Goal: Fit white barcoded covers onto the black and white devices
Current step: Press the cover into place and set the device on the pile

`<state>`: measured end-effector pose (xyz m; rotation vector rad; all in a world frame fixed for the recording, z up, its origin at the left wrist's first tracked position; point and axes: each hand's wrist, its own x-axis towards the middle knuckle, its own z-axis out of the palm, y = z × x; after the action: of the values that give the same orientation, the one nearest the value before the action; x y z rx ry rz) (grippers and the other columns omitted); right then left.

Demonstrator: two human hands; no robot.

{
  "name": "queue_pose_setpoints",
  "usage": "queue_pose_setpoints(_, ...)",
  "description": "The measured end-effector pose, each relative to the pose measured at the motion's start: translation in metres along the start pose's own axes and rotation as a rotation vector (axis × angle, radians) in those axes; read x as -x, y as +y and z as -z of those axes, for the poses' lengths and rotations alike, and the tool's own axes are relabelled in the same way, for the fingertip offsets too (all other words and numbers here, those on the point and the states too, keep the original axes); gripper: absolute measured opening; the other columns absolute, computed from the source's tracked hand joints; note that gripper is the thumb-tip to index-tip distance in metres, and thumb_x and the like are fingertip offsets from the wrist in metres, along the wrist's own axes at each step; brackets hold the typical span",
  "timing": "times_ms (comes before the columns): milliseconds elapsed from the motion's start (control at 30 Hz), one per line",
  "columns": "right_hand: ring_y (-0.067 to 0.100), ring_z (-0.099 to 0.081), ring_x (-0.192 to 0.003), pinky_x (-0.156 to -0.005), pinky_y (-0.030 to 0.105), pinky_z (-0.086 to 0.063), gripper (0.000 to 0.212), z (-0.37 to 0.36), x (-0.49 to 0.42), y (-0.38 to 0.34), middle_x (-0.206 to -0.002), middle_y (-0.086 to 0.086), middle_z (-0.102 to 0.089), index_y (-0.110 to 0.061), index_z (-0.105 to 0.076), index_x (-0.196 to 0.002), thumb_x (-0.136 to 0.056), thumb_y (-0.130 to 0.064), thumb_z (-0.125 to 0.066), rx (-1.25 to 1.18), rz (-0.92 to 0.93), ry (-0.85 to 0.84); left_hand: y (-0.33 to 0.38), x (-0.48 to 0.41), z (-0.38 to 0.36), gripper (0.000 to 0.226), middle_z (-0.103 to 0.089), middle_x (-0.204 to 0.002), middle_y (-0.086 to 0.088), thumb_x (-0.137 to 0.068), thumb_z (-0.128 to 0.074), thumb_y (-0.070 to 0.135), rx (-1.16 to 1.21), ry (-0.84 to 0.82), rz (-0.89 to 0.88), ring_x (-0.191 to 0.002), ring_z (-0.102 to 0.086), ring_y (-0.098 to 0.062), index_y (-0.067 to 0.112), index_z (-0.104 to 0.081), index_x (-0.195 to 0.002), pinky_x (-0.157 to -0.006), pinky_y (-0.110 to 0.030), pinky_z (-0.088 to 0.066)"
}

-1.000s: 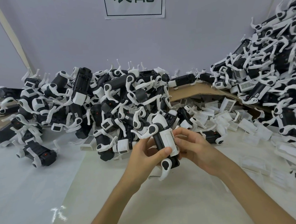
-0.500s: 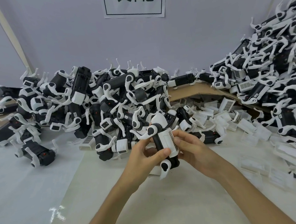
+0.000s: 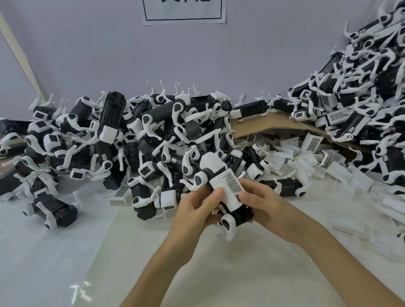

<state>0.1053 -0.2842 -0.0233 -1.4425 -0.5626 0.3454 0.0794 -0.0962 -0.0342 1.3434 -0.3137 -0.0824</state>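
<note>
Grey wall (image 3: 93, 53) behind, with a paper sign (image 3: 184, 4) taped high at centre. White table (image 3: 61, 271) below, heaped at left and centre with a pile (image 3: 129, 144) of black and white devices, legs sticking out at all angles. Second, taller heap (image 3: 372, 98) at far right, rising against the wall. Bent cardboard (image 3: 266, 125) between the two heaps, with loose covers (image 3: 300, 156) spilling from under it across the right side of the table.

Held above the table at centre, just before the pile: one device (image 3: 223, 188), tilted, white end up and away, black end down and near. White cover (image 3: 230, 187) lying along its upper side, barcode facing up. Left hand (image 3: 196, 211) wrapped round the device from the left, fingers curled, thumb pressed on the cover's left edge. Right hand (image 3: 260, 204) gripping from the right, thumb on the cover beside the barcode, remaining fingers hidden beneath. Cannot tell whether the cover sits fully home.
</note>
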Motion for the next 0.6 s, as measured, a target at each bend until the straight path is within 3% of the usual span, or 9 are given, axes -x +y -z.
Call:
queue_pose_setpoints(67, 0.033, -0.047, -0.099, -0.082, 0.049, -0.034, 0.049, 0.0000, -0.0003, 0.0011, -0.114, 0.035, -0.054, -0.013, -0.062, -0.128, -0.085, -0.035, -0.071, 0.041, 0.005, -0.004, 0.0013, 0.0006, -0.0001, 0.047, -0.073, -0.120, -0.009, -0.092, -0.059, 0.040, 0.018, -0.013, 0.028, -0.113, -0.069, -0.026, 0.010, -0.064, -0.127, -0.094, -0.035, -0.057)
queue_pose_setpoints(200, 0.017, -0.050, -0.078, -0.059, 0.023, -0.037, 0.045, -0.0026, -0.0005, 0.0019, -0.096, 0.001, -0.066, -0.026, -0.066, -0.118, -0.077, -0.043, -0.074, 0.129, -0.010, 0.018, 0.0017, 0.0001, 0.0009, 0.052, -0.073, -0.118, -0.015, -0.090, -0.060, 0.044, 0.050, -0.012, 0.074, -0.113, -0.068, -0.031, 0.005, -0.066, -0.123, -0.099, -0.039, -0.055)
queue_pose_setpoints(300, 0.005, -0.058, -0.074, -0.058, 0.015, -0.041, 0.050, -0.0037, -0.0004, 0.0019, -0.094, -0.006, -0.068, -0.022, -0.063, -0.121, -0.077, -0.042, -0.076, 0.160, 0.015, 0.027, 0.0021, 0.0000, 0.0017, 0.050, -0.073, -0.116, -0.014, -0.087, -0.064, 0.046, 0.067, 0.006, 0.090, -0.110, -0.069, -0.029, 0.008, -0.069, -0.119, -0.095, -0.034, -0.056)
queue_pose_setpoints(467, 0.012, -0.053, -0.077, -0.058, 0.020, -0.039, 0.048, -0.0069, -0.0007, 0.0044, -0.095, -0.003, -0.067, -0.024, -0.065, -0.122, -0.079, -0.044, -0.072, 0.176, 0.024, 0.033, 0.0027, 0.0009, 0.0018, 0.053, -0.073, -0.115, -0.016, -0.077, -0.069, 0.053, 0.060, 0.040, 0.084, -0.112, -0.066, -0.037, 0.013, -0.074, -0.111, -0.102, -0.048, -0.053)
queue_pose_setpoints(600, 0.010, -0.050, -0.076, -0.059, 0.019, -0.037, 0.042, -0.0054, 0.0004, 0.0041, -0.096, -0.004, -0.064, -0.024, -0.065, -0.125, -0.086, -0.042, -0.065, 0.149, 0.033, -0.037, 0.0029, 0.0019, 0.0005, 0.059, -0.073, -0.115, -0.017, -0.075, -0.069, 0.054, 0.045, 0.057, 0.063, -0.111, -0.066, -0.039, 0.011, -0.073, -0.115, -0.101, -0.050, -0.053)
